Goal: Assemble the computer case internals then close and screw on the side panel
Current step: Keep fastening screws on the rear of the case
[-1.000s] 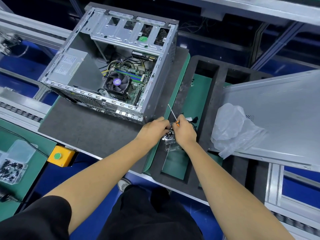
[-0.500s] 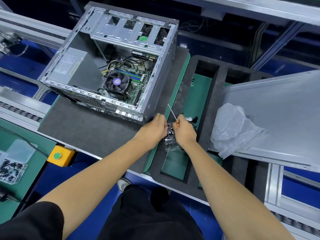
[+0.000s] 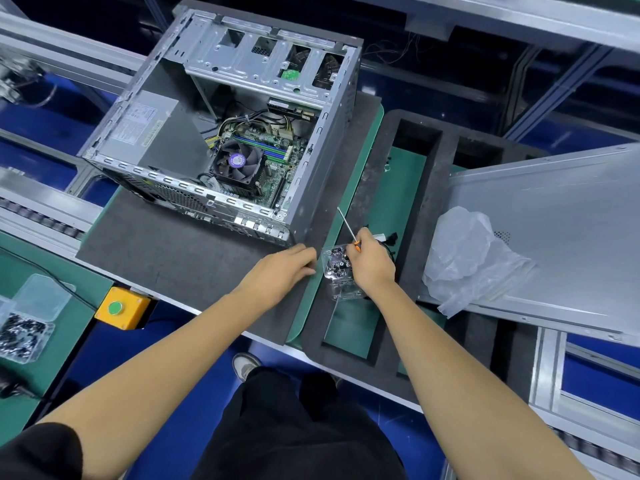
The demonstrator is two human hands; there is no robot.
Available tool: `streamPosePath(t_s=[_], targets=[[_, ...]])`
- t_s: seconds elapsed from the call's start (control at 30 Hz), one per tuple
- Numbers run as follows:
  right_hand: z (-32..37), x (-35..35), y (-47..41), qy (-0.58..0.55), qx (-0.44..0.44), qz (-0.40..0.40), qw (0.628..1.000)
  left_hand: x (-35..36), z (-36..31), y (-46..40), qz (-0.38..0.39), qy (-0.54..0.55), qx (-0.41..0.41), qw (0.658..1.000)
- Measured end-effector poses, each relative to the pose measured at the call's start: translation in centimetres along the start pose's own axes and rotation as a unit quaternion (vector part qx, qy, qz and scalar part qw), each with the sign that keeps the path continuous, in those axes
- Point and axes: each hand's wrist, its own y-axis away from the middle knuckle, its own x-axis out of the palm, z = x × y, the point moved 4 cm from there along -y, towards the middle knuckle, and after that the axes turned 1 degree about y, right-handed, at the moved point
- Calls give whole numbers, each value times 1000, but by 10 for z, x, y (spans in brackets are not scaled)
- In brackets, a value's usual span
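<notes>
I see one open computer case (image 3: pixel 221 133) in the upper left, its label unreadable, one side panel (image 3: pixel 554 244) at right under a plastic bag (image 3: pixel 464 258), two screw boxes (image 3: pixel 337 271), my right hand (image 3: pixel 372 263) gripping one screwdriver (image 3: pixel 348 226), my left hand (image 3: pixel 282 271) loosely curled, empty.

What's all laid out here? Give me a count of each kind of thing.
Open grey metal computer case: 1
Loose silver metal side panel: 1
Orange-handled screwdriver: 1
Clear plastic screw boxes: 2
Crumpled clear plastic bag: 1
Yellow box with green button: 1
Total: 7
</notes>
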Motion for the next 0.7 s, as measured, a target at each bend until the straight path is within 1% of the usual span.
streamPosePath(t_s=[0.07,0.17,0.27,0.37,0.53,0.6,0.7], targets=[[0,0,0,-5,-1,4,1000,-2,7,5,-9,-29,-8,1000],[0,-1,1,-6,-3,4,1000,-6,11,14,-51,-98,-6,994],[1,-1,2,-9,-3,5,1000,-13,22,21,-94,-110,-39,989],[0,0,2,-16,-3,6,1000,-15,30,23,-105,-119,-55,986],[-1,0,0,-19,6,2,1000,-13,17,19,-123,-128,-22,984],[-1,0,0,-19,5,2,1000,-10,6,17,-129,-110,-4,986],[-1,0,0,-11,4,1,1000,-2,-12,12,-115,-71,25,991]])
